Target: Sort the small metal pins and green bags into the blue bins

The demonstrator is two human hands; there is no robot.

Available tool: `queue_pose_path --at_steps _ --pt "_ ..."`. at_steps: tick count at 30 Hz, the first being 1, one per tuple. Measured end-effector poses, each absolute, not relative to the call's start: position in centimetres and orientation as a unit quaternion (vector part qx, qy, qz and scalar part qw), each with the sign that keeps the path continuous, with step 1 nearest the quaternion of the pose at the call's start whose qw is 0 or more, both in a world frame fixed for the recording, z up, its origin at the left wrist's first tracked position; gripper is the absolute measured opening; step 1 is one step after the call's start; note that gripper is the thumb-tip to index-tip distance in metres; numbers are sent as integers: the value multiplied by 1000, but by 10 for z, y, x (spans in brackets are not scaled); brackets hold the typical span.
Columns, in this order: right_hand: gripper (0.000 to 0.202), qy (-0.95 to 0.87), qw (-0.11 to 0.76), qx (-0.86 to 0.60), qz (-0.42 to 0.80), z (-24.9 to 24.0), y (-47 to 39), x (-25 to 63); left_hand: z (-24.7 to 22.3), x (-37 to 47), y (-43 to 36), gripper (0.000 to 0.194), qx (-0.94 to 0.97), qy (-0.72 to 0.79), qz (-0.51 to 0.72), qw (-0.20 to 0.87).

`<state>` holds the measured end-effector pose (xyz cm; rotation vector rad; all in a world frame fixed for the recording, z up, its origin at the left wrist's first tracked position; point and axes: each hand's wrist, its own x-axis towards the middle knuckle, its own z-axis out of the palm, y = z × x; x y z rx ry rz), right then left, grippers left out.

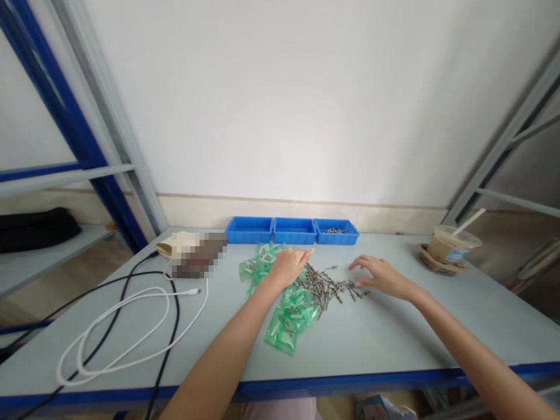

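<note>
A loose pile of small metal pieces, like rivets or thin bolts [326, 287], lies mid-table. My left hand [289, 267] is over the pile's left side and the green plastic bags [300, 309]; its fingers stretch to the right, and nothing shows in them. At the pile's right edge is my right hand [380, 276], thumb and fingers apart, with the fingertips close to the outermost pieces. Similar metal pieces show inside the green bags. Behind, three blue bins stand in a row: the right bin [336, 239] holds some metal pieces, the middle bin [294, 237] and left bin [249, 236] show none.
A white cable [126, 300] and a black cable [175, 326] loop across the table's left side, near a partly blurred item [196, 256]. A plastic cup [452, 244] with a straw sits in a brown holder [441, 267] at right. A wall stands behind the table.
</note>
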<state>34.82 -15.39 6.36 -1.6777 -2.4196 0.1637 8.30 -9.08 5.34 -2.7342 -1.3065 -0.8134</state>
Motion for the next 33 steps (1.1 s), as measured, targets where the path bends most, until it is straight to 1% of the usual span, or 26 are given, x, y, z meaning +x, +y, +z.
queue_pose_path --at_steps 4,7,10,13,16,19,21,23,24,25,27,28,30,31,33 --pt "19 -783 125 -609 26 45 -177 350 52 88 -96 56 -889 -393 -233 11" --pt "20 -758 153 -634 32 37 -171 350 51 89 -98 53 -894 -390 -220 14" --pt "21 -750 157 -642 32 34 -160 349 51 88 -98 52 -894 -393 -214 16" --pt "19 -749 119 -652 -3 36 -149 344 51 86 -97 52 -890 -406 -208 18" --pt "19 -744 49 -665 -41 41 -136 337 51 86 -96 52 -887 -414 -205 19" --pt "21 -742 -9 -669 -43 47 -118 328 50 87 -97 51 -888 -413 -200 18" --pt "22 -750 -21 -660 -38 52 -105 322 50 86 -97 48 -890 -408 -201 24" --pt "21 -761 -17 -648 -38 60 -95 316 49 85 -96 37 -889 -398 -221 43" --pt "20 -768 -7 -639 -36 66 -92 313 49 85 -95 31 -888 -391 -235 57" --pt "20 -779 14 -627 -23 71 -90 309 48 84 -94 30 -888 -382 -246 74" --pt "18 -807 91 -583 36 80 -93 302 48 84 -92 39 -892 -360 -253 106" --pt "18 -818 137 -553 78 84 -96 298 48 83 -92 39 -896 -350 -248 119" --pt "19 -830 203 -492 164 85 -105 292 48 84 -91 27 -902 -334 -235 139" --pt "19 -832 216 -471 198 84 -109 290 48 85 -92 21 -904 -329 -229 146" --pt "19 -832 221 -447 245 79 -114 287 48 86 -93 16 -908 -321 -222 151"
